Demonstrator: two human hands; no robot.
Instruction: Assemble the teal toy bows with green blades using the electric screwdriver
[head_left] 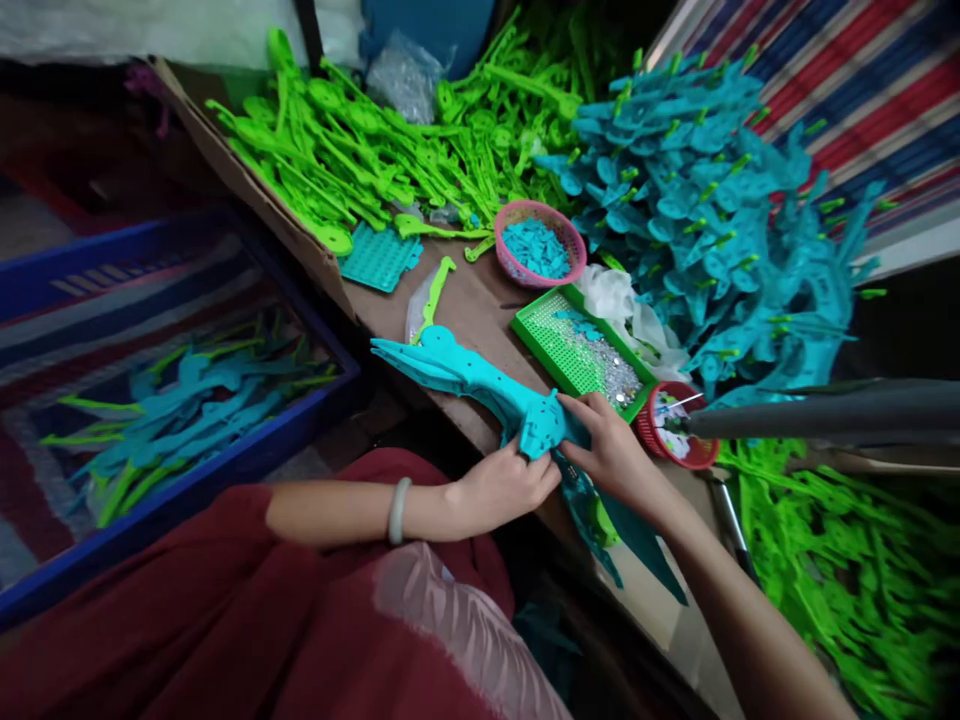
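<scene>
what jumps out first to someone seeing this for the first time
Two bright heaps of plastic parts fill the far side of the table: a green pile at the back left and a teal pile at the right. In the middle near the table edge, the left hand and right hand grip a long teal plastic piece. A blue crate of similar parts sits at the left.

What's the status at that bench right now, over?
Left hand and right hand both grip turquoise toy piece. Green bead tray beside it. Nothing blocking.
</scene>
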